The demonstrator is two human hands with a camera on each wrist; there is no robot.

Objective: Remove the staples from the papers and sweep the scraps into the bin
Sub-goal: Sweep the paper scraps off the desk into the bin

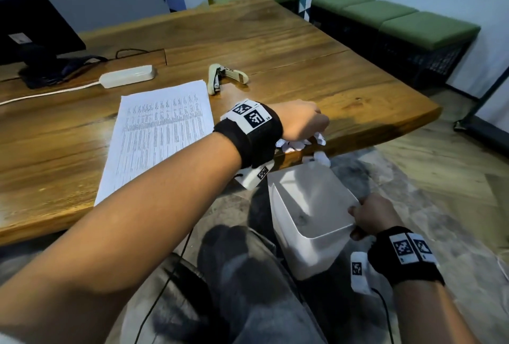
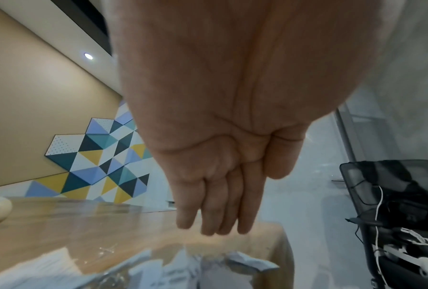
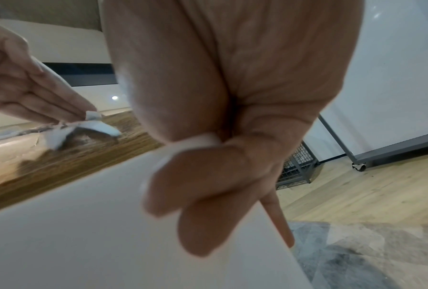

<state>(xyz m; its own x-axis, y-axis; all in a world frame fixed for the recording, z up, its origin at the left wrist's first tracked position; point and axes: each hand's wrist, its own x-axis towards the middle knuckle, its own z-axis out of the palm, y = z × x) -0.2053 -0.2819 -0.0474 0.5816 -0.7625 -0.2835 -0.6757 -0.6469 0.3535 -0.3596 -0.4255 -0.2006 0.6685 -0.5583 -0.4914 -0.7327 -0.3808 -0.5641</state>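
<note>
My left hand (image 1: 303,120) lies flat at the near edge of the wooden table (image 1: 303,49), its straight fingers (image 2: 215,211) against a heap of white paper scraps (image 1: 294,144). In the left wrist view the paper scraps (image 2: 208,266) lie under the fingers, and in the right wrist view the left hand (image 3: 34,93) touches the paper scraps (image 3: 94,127) at the edge. One scrap (image 1: 321,157) hangs over the edge above the white bin (image 1: 308,206). My right hand (image 1: 370,217) grips the bin's rim (image 3: 195,140) below the table. The stack of printed papers (image 1: 162,134) lies left of my left wrist.
A beige stapler (image 1: 224,76) lies open beyond the papers. A white power strip (image 1: 128,76) and a black monitor (image 1: 33,29) stand at the back left. Green benches (image 1: 399,18) line the right wall. My knees (image 1: 248,275) sit below the bin.
</note>
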